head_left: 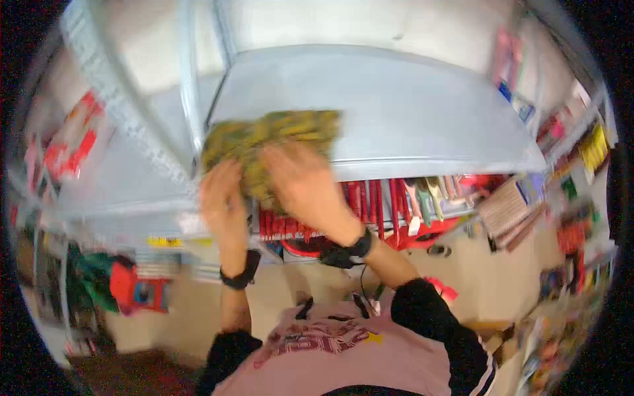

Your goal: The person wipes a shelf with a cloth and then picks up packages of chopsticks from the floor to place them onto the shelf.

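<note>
Handling a patterned bundle (317, 125)

The yellow-green bundle is lying at the front edge of the grey shelf (409, 105); we are holding our left hand (224, 191) at its left side, our right hand (300, 181) over its middle; fingers are blurring, so we cannot tell whether they are clamping it; red goods (370, 204) are showing below.

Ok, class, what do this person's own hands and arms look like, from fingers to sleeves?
The left hand and right hand are bare. A dark, watch-like band circles the left wrist, a black band the right. The left sleeve and right sleeve are black; white stripes mark the right.
</note>
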Demonstrator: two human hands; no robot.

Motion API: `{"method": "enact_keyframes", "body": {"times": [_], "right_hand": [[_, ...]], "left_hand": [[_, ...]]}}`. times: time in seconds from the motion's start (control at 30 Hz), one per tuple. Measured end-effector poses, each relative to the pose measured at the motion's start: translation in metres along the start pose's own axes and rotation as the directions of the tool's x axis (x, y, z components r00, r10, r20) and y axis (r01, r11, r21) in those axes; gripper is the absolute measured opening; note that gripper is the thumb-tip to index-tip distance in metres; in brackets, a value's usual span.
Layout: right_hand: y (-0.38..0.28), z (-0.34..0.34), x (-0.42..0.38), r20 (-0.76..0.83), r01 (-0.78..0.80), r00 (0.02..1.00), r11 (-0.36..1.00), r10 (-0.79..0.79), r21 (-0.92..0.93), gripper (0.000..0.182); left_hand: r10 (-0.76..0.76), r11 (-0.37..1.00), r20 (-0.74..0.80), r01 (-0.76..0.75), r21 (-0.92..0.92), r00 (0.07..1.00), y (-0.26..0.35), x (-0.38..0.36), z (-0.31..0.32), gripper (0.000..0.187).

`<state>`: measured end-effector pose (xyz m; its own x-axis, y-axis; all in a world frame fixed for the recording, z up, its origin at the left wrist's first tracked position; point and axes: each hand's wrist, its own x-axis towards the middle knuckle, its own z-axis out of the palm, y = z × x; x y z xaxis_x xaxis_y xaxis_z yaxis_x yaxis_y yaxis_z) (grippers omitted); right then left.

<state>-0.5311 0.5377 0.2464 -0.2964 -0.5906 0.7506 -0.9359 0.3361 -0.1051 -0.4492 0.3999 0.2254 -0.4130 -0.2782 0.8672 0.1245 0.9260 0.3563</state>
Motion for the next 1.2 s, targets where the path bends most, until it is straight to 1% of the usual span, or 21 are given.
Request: {"method": "enact_keyframes", "body": {"times": [0.03, 0.07, 0.1, 0.13, 0.17, 0.2, 0.23, 0.3, 0.33, 0.5, 0.63, 0.67, 0.7, 0.77, 0.87, 0.97, 1.0, 1.03, 1.07, 1.17, 1.2], "right_hand": [[-0.009, 0.011, 0.006, 0.031, -0.037, 0.999, 0.998, 0.036, 0.056, 0.039], [-0.016, 0.022, 0.009, -0.058, -0.030, 0.998, 0.995, 0.036, 0.095, 0.039], [-0.020, 0.030, 0.008, -0.149, -0.021, 0.988, 0.993, 0.038, 0.118, 0.039], [-0.018, 0.036, 0.005, -0.218, 0.030, 0.976, 0.997, -0.014, 0.069, 0.038], [-0.013, 0.039, 0.002, -0.275, 0.079, 0.959, 0.997, -0.073, 0.013, 0.037], [-0.008, 0.042, 0.000, -0.232, 0.127, 0.963, 0.990, -0.140, -0.068, 0.036], [-0.003, 0.038, -0.002, -0.173, 0.189, 0.962, 0.974, -0.210, -0.128, 0.034], [0.006, 0.017, -0.005, -0.177, 0.190, 0.962, 0.975, -0.209, -0.119, 0.034], [0.014, 0.006, -0.007, -0.173, 0.227, 0.956, 0.972, -0.236, -0.067, 0.033], [0.093, -0.057, -0.067, -0.169, 0.213, 0.957, 0.967, -0.235, -0.138, 0.035], [0.177, -0.137, -0.131, -0.142, 0.200, 0.957, 0.930, -0.253, -0.309, 0.038], [0.196, -0.158, -0.148, -0.138, 0.169, 0.963, 0.919, -0.230, -0.356, 0.038], [0.215, -0.180, -0.163, -0.138, 0.140, 0.968, 0.904, -0.211, -0.405, 0.039], [0.257, -0.216, -0.195, -0.138, 0.074, 0.980, 0.901, -0.146, -0.426, 0.039], [0.306, -0.268, -0.236, -0.215, -0.092, 0.977, 0.933, 0.017, -0.348, 0.037], [0.349, -0.316, -0.272, -0.239, -0.221, 0.960, 0.917, 0.145, -0.331, 0.040], [0.365, -0.329, -0.285, -0.284, -0.234, 0.949, 0.909, 0.137, -0.344, 0.042], [0.379, -0.342, -0.297, -0.293, -0.305, 0.929, 0.914, 0.224, -0.268, 0.039], [0.388, -0.353, -0.304, -0.372, -0.333, 0.900, 0.908, 0.227, -0.254, 0.036], [0.427, -0.385, -0.331, -0.398, -0.399, 0.876, 0.874, 0.274, -0.277, 0.026], [0.432, -0.394, -0.334, -0.452, -0.445, 0.836, 0.866, 0.311, -0.227, 0.026]], "left_hand": [[0.031, 0.999, -0.029, -0.030, 0.036, 0.999, -0.007, -0.001, -0.007, 0.020], [-0.023, 0.996, -0.012, 0.024, 0.080, 1.000, -0.010, -0.002, -0.010, 0.022], [-0.101, 0.993, -0.009, 0.100, -0.066, 0.995, -0.013, -0.008, -0.011, 0.024], [0.068, 0.998, -0.027, -0.068, 0.004, 0.997, -0.018, -0.010, -0.010, 0.024], [0.003, 1.000, -0.050, -0.004, -0.014, 0.999, -0.019, -0.017, -0.003, 0.022], [-0.042, 0.999, -0.086, 0.040, -0.027, 0.995, -0.014, -0.017, 0.003, 0.022], [-0.005, 0.999, -0.121, -0.001, -0.044, 0.993, -0.025, -0.020, 0.005, 0.022], [-0.001, 0.990, -0.080, 0.012, 0.141, 0.997, -0.017, -0.015, 0.004, 0.024], [0.047, 0.991, -0.076, -0.037, 0.127, 0.996, -0.004, -0.013, 0.009, 0.025], [0.166, 0.977, -0.041, -0.159, 0.140, 0.985, 0.095, -0.035, 0.069, 0.028], [0.172, 0.985, 0.179, -0.174, -0.007, 0.969, 0.192, -0.043, 0.133, 0.031], [0.192, 0.981, 0.255, -0.192, -0.027, 0.948, 0.217, -0.043, 0.147, 0.034], [0.195, 0.980, 0.249, -0.194, -0.029, 0.949, 0.243, -0.042, 0.161, 0.034], [0.264, 0.964, 0.397, -0.256, -0.073, 0.879, 0.294, -0.043, 0.190, 0.038], [0.331, 0.942, 0.498, -0.307, -0.132, 0.802, 0.366, -0.047, 0.235, 0.048], [0.403, 0.912, 0.502, -0.385, -0.145, 0.765, 0.433, -0.054, 0.286, 0.054], [0.439, 0.895, 0.485, -0.415, -0.163, 0.756, 0.453, -0.055, 0.302, 0.056], [0.471, 0.879, 0.470, -0.442, -0.179, 0.746, 0.472, -0.056, 0.316, 0.057], [0.480, 0.874, 0.472, -0.451, -0.182, 0.739, 0.489, -0.056, 0.330, 0.058], [0.519, 0.849, 0.460, -0.496, -0.181, 0.720, 0.537, -0.052, 0.368, 0.061], [0.523, 0.844, 0.465, -0.511, -0.163, 0.715, 0.552, -0.052, 0.381, 0.063]]}}
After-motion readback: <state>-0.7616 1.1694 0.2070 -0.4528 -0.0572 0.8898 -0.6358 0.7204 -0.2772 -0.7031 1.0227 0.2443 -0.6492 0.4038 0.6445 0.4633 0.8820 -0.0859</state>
